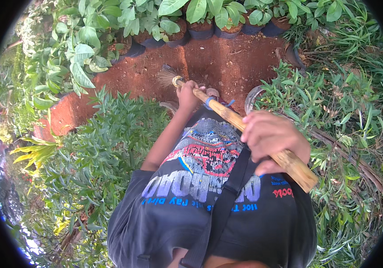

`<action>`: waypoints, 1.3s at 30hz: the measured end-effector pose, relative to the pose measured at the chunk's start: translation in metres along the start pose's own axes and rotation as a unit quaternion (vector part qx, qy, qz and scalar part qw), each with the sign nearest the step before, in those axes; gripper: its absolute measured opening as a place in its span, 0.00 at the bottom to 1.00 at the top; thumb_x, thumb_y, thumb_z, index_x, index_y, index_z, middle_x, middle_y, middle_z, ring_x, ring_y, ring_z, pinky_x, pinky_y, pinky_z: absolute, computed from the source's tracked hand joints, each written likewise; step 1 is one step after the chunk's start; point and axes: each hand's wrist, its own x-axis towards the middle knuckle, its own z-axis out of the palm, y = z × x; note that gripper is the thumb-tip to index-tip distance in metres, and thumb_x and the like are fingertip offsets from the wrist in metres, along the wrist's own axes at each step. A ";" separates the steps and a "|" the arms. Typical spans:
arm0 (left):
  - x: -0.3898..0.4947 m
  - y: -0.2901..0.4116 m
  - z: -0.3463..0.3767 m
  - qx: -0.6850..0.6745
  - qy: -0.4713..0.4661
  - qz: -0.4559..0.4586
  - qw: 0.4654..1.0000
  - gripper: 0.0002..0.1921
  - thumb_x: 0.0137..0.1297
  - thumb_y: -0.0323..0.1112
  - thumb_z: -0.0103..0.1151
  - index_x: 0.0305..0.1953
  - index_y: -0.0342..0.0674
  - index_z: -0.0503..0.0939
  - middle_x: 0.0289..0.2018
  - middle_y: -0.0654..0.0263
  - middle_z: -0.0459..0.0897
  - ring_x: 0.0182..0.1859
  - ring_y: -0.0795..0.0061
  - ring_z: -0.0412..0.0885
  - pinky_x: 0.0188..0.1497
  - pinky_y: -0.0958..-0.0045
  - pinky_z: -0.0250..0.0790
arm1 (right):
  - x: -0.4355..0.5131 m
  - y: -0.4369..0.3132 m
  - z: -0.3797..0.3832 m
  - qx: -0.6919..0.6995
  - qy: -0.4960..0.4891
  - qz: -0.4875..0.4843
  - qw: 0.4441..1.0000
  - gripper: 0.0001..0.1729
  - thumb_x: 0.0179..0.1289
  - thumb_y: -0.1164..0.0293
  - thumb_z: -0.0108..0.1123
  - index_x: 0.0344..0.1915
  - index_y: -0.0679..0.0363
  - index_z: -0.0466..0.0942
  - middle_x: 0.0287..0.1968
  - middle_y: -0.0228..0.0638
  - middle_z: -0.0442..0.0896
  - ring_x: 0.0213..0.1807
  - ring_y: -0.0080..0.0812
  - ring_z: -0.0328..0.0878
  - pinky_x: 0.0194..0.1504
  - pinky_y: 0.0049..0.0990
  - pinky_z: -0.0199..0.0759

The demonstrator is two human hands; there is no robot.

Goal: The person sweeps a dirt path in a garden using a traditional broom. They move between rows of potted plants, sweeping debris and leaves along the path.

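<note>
A broom with a thick, pale wooden handle [226, 114] slants across the front of my body. Low on that handle, close to the bound collar [177, 80], my left hand [188, 95] is wrapped around the wood. My right hand [276, 139] grips the upper part, and the cut end sticks out past it towards my right side. Thin brown bristles [166, 77] fan out at the far end, over the red soil [211, 60]. A blue tie [208, 101] circles the handle between my hands.
Leafy seedlings in black grow bags [201, 33] line the soil strip ahead. Dense low plants stand on my left [117, 124] and right [355, 100]. A pale curved rim [251, 98] shows near my right leg. A dark strap [230, 187] crosses my printed shirt [261, 227].
</note>
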 end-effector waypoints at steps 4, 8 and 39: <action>-0.010 0.056 -0.026 -0.049 -0.130 0.160 0.977 0.17 0.52 0.41 0.65 0.25 0.39 0.67 0.24 0.58 0.76 0.31 0.57 0.75 0.35 0.62 0.67 | -0.012 -0.051 -0.012 0.010 0.052 -0.150 0.987 0.20 0.50 0.55 0.69 0.18 0.58 0.74 0.21 0.29 0.74 0.27 0.33 0.75 0.35 0.37 0.71; -0.003 0.121 -0.020 -0.090 -0.334 0.237 0.908 0.13 0.52 0.36 0.61 0.31 0.39 0.67 0.24 0.56 0.76 0.31 0.54 0.76 0.34 0.58 0.66 | -0.026 -0.093 -0.013 0.139 0.120 -0.309 0.933 0.18 0.49 0.54 0.69 0.20 0.53 0.75 0.15 0.24 0.73 0.19 0.18 0.71 0.22 0.15 0.67; 0.047 0.216 0.169 0.102 -0.290 0.474 0.825 0.11 0.51 0.41 0.59 0.37 0.48 0.78 0.36 0.69 0.78 0.46 0.69 0.77 0.62 0.53 0.51 | -0.091 -0.046 0.037 -0.273 0.749 -0.127 0.591 0.16 0.64 0.70 0.44 0.18 0.53 0.58 0.11 0.25 0.56 0.13 0.20 0.55 0.15 0.21 0.51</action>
